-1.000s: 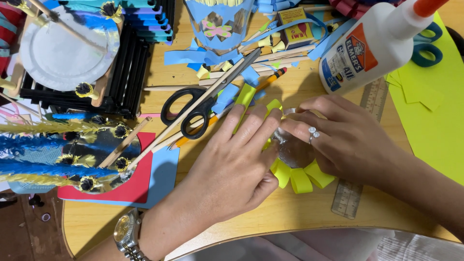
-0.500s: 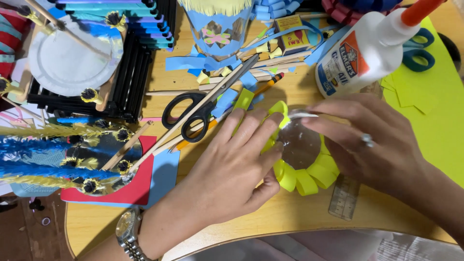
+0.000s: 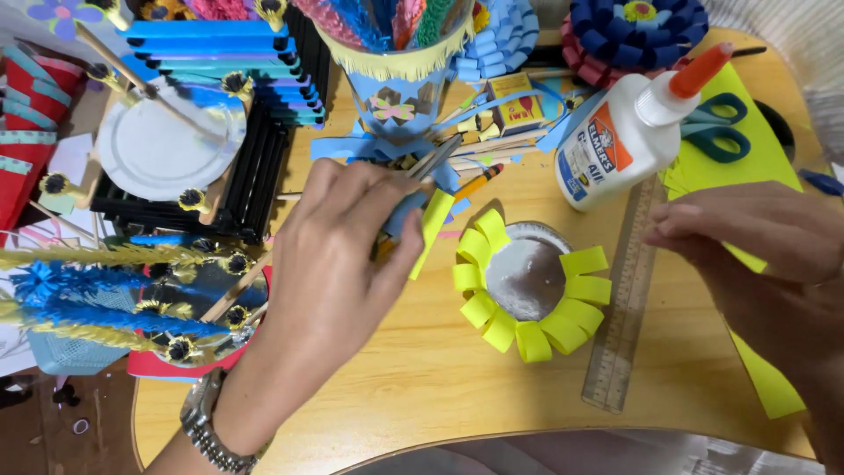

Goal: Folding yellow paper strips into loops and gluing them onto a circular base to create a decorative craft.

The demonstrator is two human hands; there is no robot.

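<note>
A ring of yellow paper loops (image 3: 497,325) surrounds a round silver lid (image 3: 526,280) on the wooden table (image 3: 422,378); neither hand touches it. My left hand (image 3: 338,255), with a wristwatch, arches over black-handled scissors whose blades (image 3: 435,158) stick out past my fingertips. My thumb meets a loose yellow paper strip (image 3: 432,230). Whether the fingers grip either one is hidden. My right hand (image 3: 760,242) rests empty on lime-green paper (image 3: 765,387), right of a clear ruler (image 3: 626,303).
A white glue bottle with an orange cap (image 3: 620,145) stands behind the ring. Teal-handled scissors (image 3: 716,127) lie on the green paper. A decorated blue cup (image 3: 396,88), blue and black stick crafts (image 3: 220,62), a white disc (image 3: 163,149) and fringed blue and yellow sticks (image 3: 88,299) crowd the left.
Both hands have left the yellow loop ring. My left hand moved up-left over the scissors and yellow strip; my right hand drew back right past the ruler. The view shifted.
</note>
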